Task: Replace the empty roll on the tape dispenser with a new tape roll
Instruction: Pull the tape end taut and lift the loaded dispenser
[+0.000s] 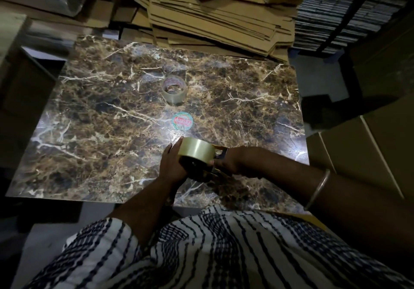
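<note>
- The left hand (171,165) cups the near side of a full tape roll (197,151), fingers wrapped around its edge.
- The right hand (233,162) grips the tape dispenser (215,171), on which the roll sits, just above the marble-patterned bench (100,131).
- A nearly empty clear roll (174,89) stands farther back on the bench, and a round red-and-teal sticker (182,121) lies between it and the hands.
- Flattened cardboard (212,19) is stacked behind the bench.
</note>
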{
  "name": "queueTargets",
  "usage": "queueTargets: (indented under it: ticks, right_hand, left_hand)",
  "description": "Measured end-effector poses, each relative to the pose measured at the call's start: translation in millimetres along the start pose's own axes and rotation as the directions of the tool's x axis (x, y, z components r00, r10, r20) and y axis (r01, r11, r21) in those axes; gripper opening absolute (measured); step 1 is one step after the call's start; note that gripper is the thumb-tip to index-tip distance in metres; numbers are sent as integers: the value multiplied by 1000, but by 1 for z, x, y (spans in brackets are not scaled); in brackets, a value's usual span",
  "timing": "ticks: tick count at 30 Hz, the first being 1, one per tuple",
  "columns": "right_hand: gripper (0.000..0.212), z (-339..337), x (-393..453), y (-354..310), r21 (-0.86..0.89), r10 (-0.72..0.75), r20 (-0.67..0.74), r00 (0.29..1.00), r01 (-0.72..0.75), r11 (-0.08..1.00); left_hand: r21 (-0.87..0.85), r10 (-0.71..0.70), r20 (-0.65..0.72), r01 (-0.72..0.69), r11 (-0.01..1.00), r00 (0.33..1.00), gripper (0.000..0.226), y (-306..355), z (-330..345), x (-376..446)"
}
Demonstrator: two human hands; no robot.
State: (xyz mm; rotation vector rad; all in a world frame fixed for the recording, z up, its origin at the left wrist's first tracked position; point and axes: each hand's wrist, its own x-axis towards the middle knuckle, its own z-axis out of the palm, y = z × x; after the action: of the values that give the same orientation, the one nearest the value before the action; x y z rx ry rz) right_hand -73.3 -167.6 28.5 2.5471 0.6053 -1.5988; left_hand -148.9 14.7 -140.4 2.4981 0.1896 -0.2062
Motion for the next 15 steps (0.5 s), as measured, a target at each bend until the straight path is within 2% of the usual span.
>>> queueTargets:
  ticks: [1,3,4,8,12,14,15]
  right_hand:
    - [30,1,0,0,16,1,-14,1000,-1,1000]
    - [14,5,4,-1,-11,4,1,1000,-4,1000]
    - [17,3,3,-5,11,33,43,999,-33,999]
    - [54,2,4,-12,6,62,-50,997,-62,998]
    - [67,10,10,-11,-118,28,-73,997,-37,992]
    - [76,16,11,-3,-179,-19,-71,997,6,984]
    - [72,18,8,2,-215,-24,-40,999,14,976]
  left_hand:
    - [-6,-6,4,6,1000,1000,63,-1,1,0]
    - [1,-19,18,19,1000,1000,68,-7,5,2]
    - [8,-24,26,24,1000,999,66,-8,7,2]
    - [-63,-52,17,53,997,999,65,-5,4,1]
    - [-209,-123,37,128,970,992,65,-4,0,1]
    - [-177,-77,22,80,981,997,64,2,-3,0]
    - [-144,-57,11,58,988,998,60,3,-4,0]
